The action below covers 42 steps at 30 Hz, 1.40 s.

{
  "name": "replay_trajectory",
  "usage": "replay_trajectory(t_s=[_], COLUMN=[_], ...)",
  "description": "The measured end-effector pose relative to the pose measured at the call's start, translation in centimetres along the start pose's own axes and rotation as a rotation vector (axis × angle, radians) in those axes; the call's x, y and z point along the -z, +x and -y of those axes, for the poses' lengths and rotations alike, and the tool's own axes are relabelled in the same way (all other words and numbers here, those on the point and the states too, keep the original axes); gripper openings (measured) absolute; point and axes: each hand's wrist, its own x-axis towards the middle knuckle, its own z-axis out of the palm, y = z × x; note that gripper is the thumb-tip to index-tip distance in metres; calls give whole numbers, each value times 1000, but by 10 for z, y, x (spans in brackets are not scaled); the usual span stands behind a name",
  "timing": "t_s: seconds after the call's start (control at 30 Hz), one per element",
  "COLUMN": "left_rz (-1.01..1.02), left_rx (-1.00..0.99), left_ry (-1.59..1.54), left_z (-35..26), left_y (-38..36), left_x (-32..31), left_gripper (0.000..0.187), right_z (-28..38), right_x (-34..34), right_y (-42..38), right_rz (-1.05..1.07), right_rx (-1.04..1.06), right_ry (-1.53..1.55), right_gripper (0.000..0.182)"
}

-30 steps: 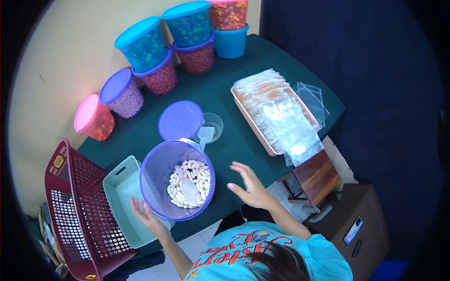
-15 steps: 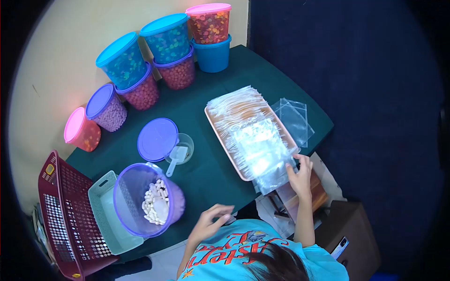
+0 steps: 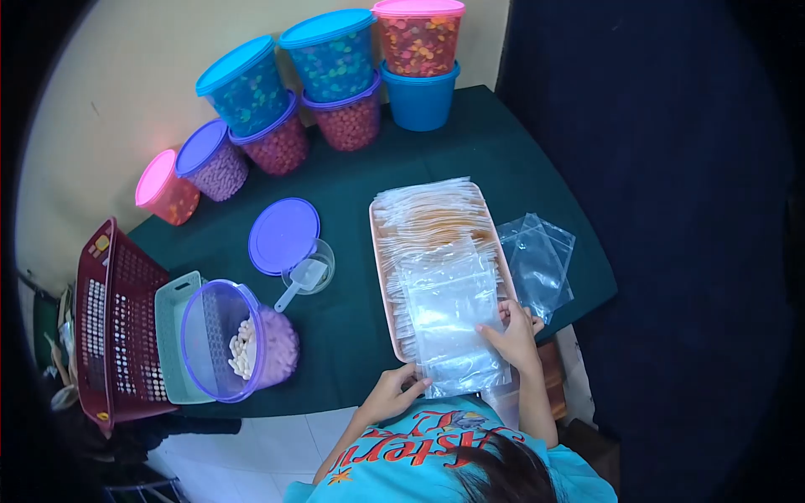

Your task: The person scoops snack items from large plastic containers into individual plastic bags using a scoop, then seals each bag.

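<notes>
A clear plastic bag (image 3: 453,310) lies over the front part of a pink tray (image 3: 388,289) filled with a row of packed bags (image 3: 436,210). My left hand (image 3: 390,396) pinches the bag's lower left corner between thumb and fingers. At the bag's right edge, my right hand (image 3: 516,337) grips it, thumb on top and fingers curled around the side. The bag's near end overhangs the tray and table edge. Loose clear zip bags (image 3: 541,264) lie flat to the right of the tray, just beyond my right hand.
To the left stand an open purple tub (image 3: 277,348) of white and pinkish pieces, a green basket (image 3: 172,335) and a maroon basket (image 3: 122,335). A purple lid (image 3: 283,236) and a scoop (image 3: 302,283) on a small clear bowl (image 3: 323,272) lie behind. Stacked lidded tubs (image 3: 335,67) line the wall.
My left hand has moved from beside the table edge to the bag's corner. My right hand keeps hold of the bag's right side, and the bag lies straighter. The view has shifted.
</notes>
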Motion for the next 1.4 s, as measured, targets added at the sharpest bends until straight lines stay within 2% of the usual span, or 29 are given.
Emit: replay_trajectory(t_s=[0.03,0.07,0.1,0.13,0.17,0.23,0.27,0.3,0.33,0.4,0.43,0.47,0.5,0.53,0.6,0.67,0.73,0.77,0.8,0.87,0.9,0.93,1.0,1.03,1.07,1.13,1.17,1.23,1.4], left_rz=[-4,-6,-21,-95,-170,-220,-255,-221,-237,-267,-252,-265,-325,-385,-461,-521,-529,-523,-535,-528,-515,-531,-340,-329,-224,-131,-148,71,-1], left_rx=[-54,-110,-107,-204,-302,-232,-167,-34,-35,98,67,70,4,-64,-121,-159,-173,-184,-185,-250,-255,-255,-431,-411,-413,-490,-495,-739,-687], left_ry=[105,212,211,197,182,104,26,-47,-49,41,105,106,81,55,57,-51,-147,-242,-244,-349,-335,-333,-693,-775,-859,-1037,-1028,-1139,-1178], left_z=[-8,-16,-24,-31,-35,-35,-34,-30,-30,-31,-29,-29,-30,-32,-29,-24,-20,-18,-18,-20,-19,-19,-16,-13,-17,-18,-15,-8,-14], left_y=[-1,-1,0,1,2,8,12,16,17,17,12,6,-2,-10,-28,-44,-58,-66,-74,-86,-93,-100,-113,-119,-127,-140,-146,-160,-212], left_x=[3,5,6,6,6,3,2,3,2,1,4,6,9,12,25,34,43,47,50,60,66,75,95,104,115,131,138,155,183], left_gripper=[24,22,22,21,21,21,21,30,30,47,59,59,55,51,49,45,42,40,40,42,56,56,70,83,93,103,103,117,134], right_z=[2,1,-1,-1,4,23,26,29,29,12,4,0,2,4,10,22,54,73,84,102,115,124,140,147,155,174,184,202,228], right_x=[3,3,4,5,6,9,11,12,13,1,-4,-8,-9,-8,-5,-1,13,17,15,5,-3,-18,-53,-74,-93,-118,-129,-150,-192], right_y=[1,5,9,12,15,21,28,36,42,62,70,75,76,75,69,62,40,24,12,-12,-27,-40,-67,-82,-96,-123,-137,-158,-193], right_rz=[-22,-11,0,14,27,-99,-85,-86,-88,-68,-70,-74,-126,-117,-230,-299,-252,-207,-198,-57,42,56,225,312,399,609,665,731,833], right_rx=[84,95,146,193,201,179,187,159,132,198,258,317,410,418,373,423,227,157,165,260,237,244,371,411,453,458,444,444,454], right_ry=[14,16,227,437,436,721,721,713,704,597,387,178,155,158,-12,48,414,500,500,705,781,784,765,757,747,743,775,814,810], right_gripper=[36,36,33,30,30,19,19,16,13,15,18,21,25,25,25,26,26,27,27,27,25,25,22,22,23,22,23,23,26])
